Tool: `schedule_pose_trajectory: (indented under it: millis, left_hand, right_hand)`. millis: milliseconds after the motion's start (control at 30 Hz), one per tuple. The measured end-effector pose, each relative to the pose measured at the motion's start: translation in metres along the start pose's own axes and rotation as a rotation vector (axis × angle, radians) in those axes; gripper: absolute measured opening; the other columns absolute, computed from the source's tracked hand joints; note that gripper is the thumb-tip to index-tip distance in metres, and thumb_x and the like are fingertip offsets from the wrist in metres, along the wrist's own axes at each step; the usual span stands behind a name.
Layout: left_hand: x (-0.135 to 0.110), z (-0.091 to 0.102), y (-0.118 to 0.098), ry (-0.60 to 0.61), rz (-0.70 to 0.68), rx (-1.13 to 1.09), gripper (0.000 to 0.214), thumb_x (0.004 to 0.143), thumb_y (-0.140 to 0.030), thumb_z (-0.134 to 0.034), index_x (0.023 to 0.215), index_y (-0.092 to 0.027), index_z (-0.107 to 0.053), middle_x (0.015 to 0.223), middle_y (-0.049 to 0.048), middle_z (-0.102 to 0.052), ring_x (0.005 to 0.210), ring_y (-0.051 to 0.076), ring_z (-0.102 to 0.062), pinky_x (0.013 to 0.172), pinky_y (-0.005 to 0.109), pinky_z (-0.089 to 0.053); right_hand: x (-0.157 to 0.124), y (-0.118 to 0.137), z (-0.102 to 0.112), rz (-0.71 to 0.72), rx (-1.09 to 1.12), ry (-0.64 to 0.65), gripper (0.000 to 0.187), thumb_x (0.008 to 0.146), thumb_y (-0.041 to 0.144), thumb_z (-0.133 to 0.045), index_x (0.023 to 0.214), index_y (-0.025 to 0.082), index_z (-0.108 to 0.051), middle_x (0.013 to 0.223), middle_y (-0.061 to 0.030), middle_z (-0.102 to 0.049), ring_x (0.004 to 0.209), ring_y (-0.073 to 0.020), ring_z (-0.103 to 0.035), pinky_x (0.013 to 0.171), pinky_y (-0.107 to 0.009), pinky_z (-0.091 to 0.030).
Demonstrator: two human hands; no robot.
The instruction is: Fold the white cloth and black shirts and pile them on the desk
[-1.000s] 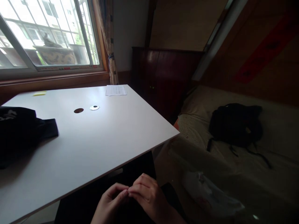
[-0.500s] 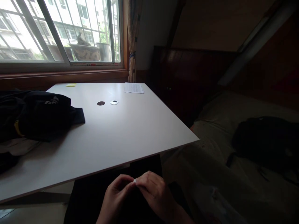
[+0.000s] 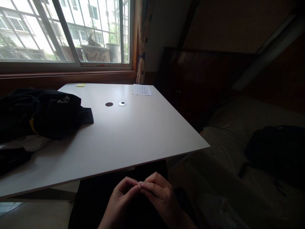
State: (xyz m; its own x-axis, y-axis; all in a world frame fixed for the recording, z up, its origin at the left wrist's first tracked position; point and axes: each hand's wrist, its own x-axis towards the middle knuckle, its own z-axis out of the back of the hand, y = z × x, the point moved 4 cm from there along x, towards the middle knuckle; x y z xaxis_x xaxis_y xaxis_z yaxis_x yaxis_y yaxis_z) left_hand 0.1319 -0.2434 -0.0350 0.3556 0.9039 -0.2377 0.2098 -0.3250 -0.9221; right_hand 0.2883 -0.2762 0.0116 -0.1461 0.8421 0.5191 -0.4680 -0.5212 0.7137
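My left hand (image 3: 125, 194) and my right hand (image 3: 158, 192) meet above my dark-clothed lap, just off the near edge of the white table (image 3: 133, 140). Both are closed in a pinch, thumb against finger, with the fingertips touching. Between them shows a tiny whitish thing (image 3: 139, 185), mostly covered by the fingertips. Its kind is too small to make out.
Dark clothing (image 3: 47, 111) with white lettering lies heaped on the table's left. Farther back are printed sheets (image 3: 142, 90), a yellow note (image 3: 80, 85), a dark round spot (image 3: 109, 104) and a white-rimmed disc (image 3: 122, 104). A dark bag (image 3: 276, 152) rests on the bed at right.
The view has turned slightly left, so the table and room sit farther right. My hands stay pinched together, with the right fingers shifted a little and less of the whitish thing showing.
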Motion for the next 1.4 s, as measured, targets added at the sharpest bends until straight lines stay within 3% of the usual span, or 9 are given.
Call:
schedule_pose_trajectory:
  millis: [167, 433, 633, 767, 900, 1033, 1200, 1333, 1400]
  left_hand:
    - [0.0, -0.008, 0.004, -0.003, 0.07, -0.211, 0.037, 0.07, -0.046, -0.088, 0.074, -0.016, -0.068, 0.078, 0.0034, -0.065, 0.076, 0.018, -0.058, 0.074, 0.028, -0.046]
    - [0.004, -0.017, 0.018, 0.118, 0.162, -0.444, 0.036, 0.069, -0.039, -0.091, 0.081, -0.019, -0.063, 0.078, -0.0009, -0.058, 0.075, 0.014, -0.052, 0.07, 0.024, -0.041]
    - [0.002, -0.01, 0.014, 0.132, 0.196, -0.168, 0.036, 0.076, -0.047, -0.085, 0.084, -0.015, -0.071, 0.076, 0.0018, -0.06, 0.074, 0.014, -0.049, 0.07, 0.024, -0.038]
    - [0.001, -0.006, 0.008, 0.145, 0.166, -0.008, 0.038, 0.078, -0.051, -0.081, 0.081, -0.014, -0.072, 0.076, 0.003, -0.062, 0.075, 0.016, -0.05, 0.071, 0.026, -0.038]
    - [0.004, -0.008, 0.008, 0.115, 0.11, 0.036, 0.04, 0.078, -0.054, -0.079, 0.076, -0.015, -0.071, 0.073, 0.0023, -0.059, 0.072, 0.016, -0.048, 0.069, 0.026, -0.038]
    - [0.007, -0.008, 0.013, 0.056, 0.054, 0.001, 0.038, 0.081, -0.052, -0.076, 0.072, -0.016, -0.067, 0.074, 0.0023, -0.058, 0.074, 0.017, -0.048, 0.071, 0.026, -0.041]
    - [0.002, -0.008, -0.003, 0.095, -0.023, 0.113, 0.039, 0.088, -0.053, -0.069, 0.074, -0.017, -0.068, 0.078, 0.004, -0.059, 0.076, 0.019, -0.051, 0.073, 0.027, -0.043]
    - [-0.009, -0.009, -0.031, 0.103, -0.081, 0.238, 0.042, 0.093, -0.058, -0.059, 0.079, -0.02, -0.072, 0.083, 0.0055, -0.061, 0.077, 0.021, -0.054, 0.073, 0.028, -0.044]
    - [-0.013, -0.009, -0.034, 0.093, -0.076, 0.246, 0.044, 0.094, -0.06, -0.056, 0.083, -0.021, -0.073, 0.083, 0.0053, -0.061, 0.078, 0.022, -0.055, 0.073, 0.028, -0.044]
  right_hand:
    - [-0.006, -0.005, -0.005, -0.104, 0.074, -0.009, 0.021, 0.094, 0.014, -0.066, 0.11, 0.026, -0.073, 0.088, -0.0019, -0.064, 0.08, -0.0141, -0.064, 0.07, -0.025, -0.056]
    - [-0.007, -0.007, -0.005, -0.09, 0.093, -0.017, 0.015, 0.093, 0.009, -0.064, 0.097, 0.023, -0.07, 0.086, -0.0019, -0.062, 0.08, -0.0142, -0.062, 0.07, -0.025, -0.053]
    - [-0.003, -0.013, 0.003, -0.006, -0.004, -0.02, 0.011, 0.091, 0.012, -0.069, 0.092, 0.023, -0.07, 0.083, -0.0016, -0.062, 0.08, -0.0157, -0.059, 0.071, -0.028, -0.052]
    - [-0.003, -0.017, 0.008, -0.057, 0.008, 0.023, 0.009, 0.087, 0.017, -0.076, 0.087, 0.023, -0.069, 0.084, -0.0011, -0.061, 0.08, -0.0157, -0.06, 0.071, -0.028, -0.053]
    - [-0.006, -0.014, 0.007, -0.053, -0.012, -0.005, 0.008, 0.09, 0.017, -0.072, 0.095, 0.023, -0.071, 0.086, -0.0015, -0.063, 0.08, -0.0149, -0.062, 0.071, -0.027, -0.054]
    - [-0.01, -0.006, 0.002, 0.028, -0.116, -0.064, 0.025, 0.094, 0.013, -0.065, 0.115, 0.025, -0.07, 0.086, -0.0024, -0.066, 0.079, -0.016, -0.063, 0.071, -0.029, -0.056]
    - [-0.002, 0.002, 0.002, 0.074, -0.162, -0.094, 0.026, 0.091, 0.008, -0.065, 0.11, 0.025, -0.071, 0.083, -0.0028, -0.069, 0.075, -0.0169, -0.064, 0.068, -0.031, -0.056]
    - [0.018, 0.026, 0.023, 0.052, 0.055, -0.149, 0.02, 0.092, 0.014, -0.067, 0.105, 0.029, -0.072, 0.082, -0.0007, -0.071, 0.074, -0.0164, -0.067, 0.067, -0.031, -0.058]
    - [0.021, 0.045, 0.043, 0.036, 0.123, -0.154, 0.014, 0.095, 0.026, -0.066, 0.104, 0.035, -0.071, 0.078, 0.0001, -0.071, 0.07, -0.0178, -0.068, 0.062, -0.033, -0.058]
